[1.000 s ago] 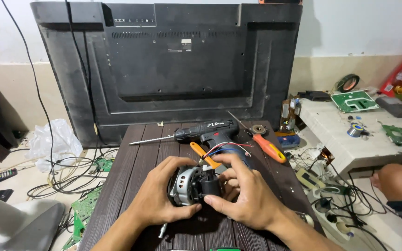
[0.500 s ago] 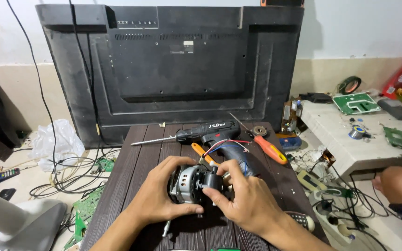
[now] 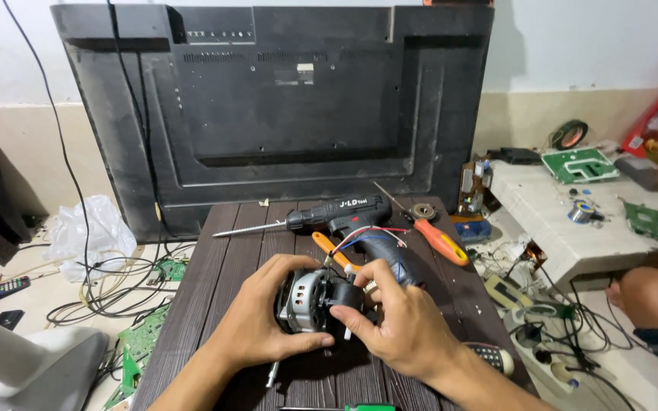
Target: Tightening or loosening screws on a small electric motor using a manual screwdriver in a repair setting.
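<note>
Both hands are on a small electric motor (image 3: 310, 301), the kind with a silver metal housing and a black end cap, held just above the dark wood-slat table (image 3: 215, 289) near its front edge. The left hand (image 3: 262, 327) is wrapped around the silver body from the left, thumb underneath and fingers curled over the top, so it's properly gripping it. The right hand (image 3: 397, 323) comes in from the other side with thumb and fingertips pinched on the black end, so it's gripping the motor too. Red, blue and white wires (image 3: 363, 234) loop up from behind the motor. Just behind the hands lies a black cordless drill (image 3: 344, 215) with a long bit pointing left, and touching or just beside it is an orange-handled screwdriver (image 3: 331, 253). A second, fatter orange screwdriver (image 3: 439, 241) lies near the right edge of the table. A big flat-screen TV (image 3: 283, 114) leans against the wall with its black back panel facing out. On the right is a low white bench (image 3: 565, 236) with green circuit boards (image 3: 579, 164) on it, and another person's knee (image 3: 653, 293) shows beside it. A tangle of black cables (image 3: 108, 278) and a plastic bag (image 3: 89, 228) are on the floor to the left.
</note>
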